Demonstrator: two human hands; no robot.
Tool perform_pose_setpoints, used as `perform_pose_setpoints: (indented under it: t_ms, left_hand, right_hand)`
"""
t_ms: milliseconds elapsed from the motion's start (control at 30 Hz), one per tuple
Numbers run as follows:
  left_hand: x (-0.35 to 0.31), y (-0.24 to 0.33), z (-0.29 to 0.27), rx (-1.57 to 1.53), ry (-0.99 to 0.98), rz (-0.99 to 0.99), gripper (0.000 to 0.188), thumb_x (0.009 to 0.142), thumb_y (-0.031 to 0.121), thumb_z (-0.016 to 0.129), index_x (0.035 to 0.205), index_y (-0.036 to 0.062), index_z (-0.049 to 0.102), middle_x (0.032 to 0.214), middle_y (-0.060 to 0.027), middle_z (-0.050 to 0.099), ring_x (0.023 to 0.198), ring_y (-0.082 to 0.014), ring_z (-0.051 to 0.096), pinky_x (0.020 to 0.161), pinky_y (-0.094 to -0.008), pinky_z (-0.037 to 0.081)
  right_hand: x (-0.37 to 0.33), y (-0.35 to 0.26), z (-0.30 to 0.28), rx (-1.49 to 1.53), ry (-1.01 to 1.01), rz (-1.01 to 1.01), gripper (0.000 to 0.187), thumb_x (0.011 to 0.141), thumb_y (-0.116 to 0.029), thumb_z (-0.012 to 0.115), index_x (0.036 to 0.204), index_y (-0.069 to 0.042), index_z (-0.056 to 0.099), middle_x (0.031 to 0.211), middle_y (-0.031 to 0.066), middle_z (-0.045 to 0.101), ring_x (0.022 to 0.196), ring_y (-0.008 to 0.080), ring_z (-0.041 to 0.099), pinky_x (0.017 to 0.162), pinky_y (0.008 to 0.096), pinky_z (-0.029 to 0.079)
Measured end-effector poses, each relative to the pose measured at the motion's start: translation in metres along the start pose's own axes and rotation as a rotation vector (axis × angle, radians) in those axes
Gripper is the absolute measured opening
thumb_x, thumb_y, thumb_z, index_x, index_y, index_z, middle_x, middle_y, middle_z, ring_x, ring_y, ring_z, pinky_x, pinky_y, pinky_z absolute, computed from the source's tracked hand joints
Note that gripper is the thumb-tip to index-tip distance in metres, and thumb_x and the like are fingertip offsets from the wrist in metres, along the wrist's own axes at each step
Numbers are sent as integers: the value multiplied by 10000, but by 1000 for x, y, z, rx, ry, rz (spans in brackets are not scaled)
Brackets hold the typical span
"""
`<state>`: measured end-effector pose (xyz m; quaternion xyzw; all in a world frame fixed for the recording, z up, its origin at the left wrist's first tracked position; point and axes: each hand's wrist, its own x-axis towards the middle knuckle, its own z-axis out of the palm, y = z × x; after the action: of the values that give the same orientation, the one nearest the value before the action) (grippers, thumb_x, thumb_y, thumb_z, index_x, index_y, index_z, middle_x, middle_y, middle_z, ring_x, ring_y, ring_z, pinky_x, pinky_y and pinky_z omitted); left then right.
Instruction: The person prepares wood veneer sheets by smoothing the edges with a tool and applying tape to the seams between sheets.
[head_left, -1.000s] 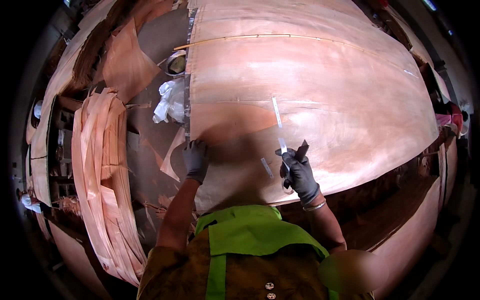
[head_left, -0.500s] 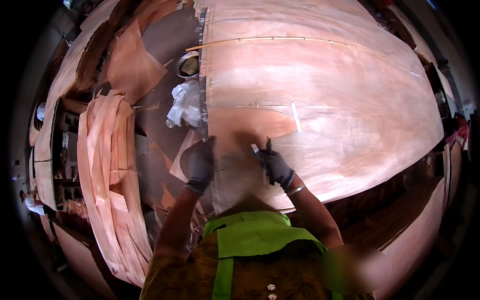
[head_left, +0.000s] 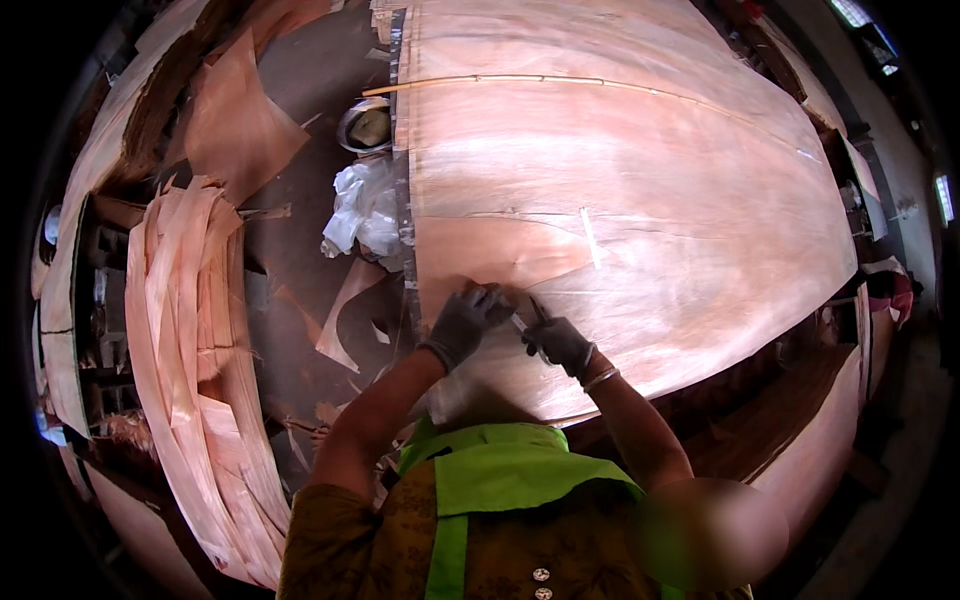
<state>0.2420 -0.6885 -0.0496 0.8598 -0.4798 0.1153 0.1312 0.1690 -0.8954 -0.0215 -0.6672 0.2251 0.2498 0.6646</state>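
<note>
A wide, pale wood veneer sheet (head_left: 640, 150) lies in front of me, with a darker veneer piece (head_left: 480, 245) on its near left part. Over its near edge, my right hand (head_left: 558, 340) in a dark glove is closed around a slim tool (head_left: 518, 322) with a pale end; its exact kind is unclear. Close beside that tool is my left hand (head_left: 467, 318), also gloved, fingers curled together. Whatever they may pinch is too small to make out. A narrow white strip (head_left: 590, 237) lies on the sheet beyond my right hand.
A thin bamboo stick (head_left: 520, 78) lies across the far part of the sheet. Left of the sheet are a bowl (head_left: 368, 126), a crumpled white plastic bag (head_left: 362, 207) and torn veneer scraps (head_left: 345, 310). Farther left stands a bundle of veneer strips (head_left: 190, 370).
My left hand has moved right from the sheet's left edge to beside my right hand, its fingers now curled. My right hand has shifted slightly right and nearer me, still holding the tool.
</note>
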Motion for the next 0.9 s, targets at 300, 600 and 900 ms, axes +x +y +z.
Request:
perform_pose_setpoints:
  t_ms: [300, 600, 900]
  left_hand:
    - [-2, 4, 12, 72, -56, -3, 277, 886, 269, 514, 1124, 248, 653, 1275, -120, 535, 1105, -289, 505, 754, -410, 434]
    - [2, -2, 15, -152, 59, -155, 307, 836, 201, 585, 1137, 180, 645, 1225, -125, 563, 1158, -299, 494, 872, -470, 429]
    - [36, -98, 21, -168, 33, -263, 354, 806, 89, 527, 1154, 69, 588, 1184, -98, 589, 1029, -294, 583, 858, -438, 467]
  right_hand:
    - [-18, 38, 51, 409, 226, 156, 229, 884, -259, 606, 760, -70, 639, 616, 9, 578, 428, 101, 470, 363, 255, 342]
    - [-42, 46, 64, 91, 156, -266, 161, 871, -190, 614, 918, -46, 669, 663, 2, 593, 519, 74, 479, 444, 231, 361]
    - [61, -42, -3, -26, 142, -366, 205, 938, -208, 546, 1011, -50, 654, 579, -12, 550, 417, 49, 415, 389, 209, 332]
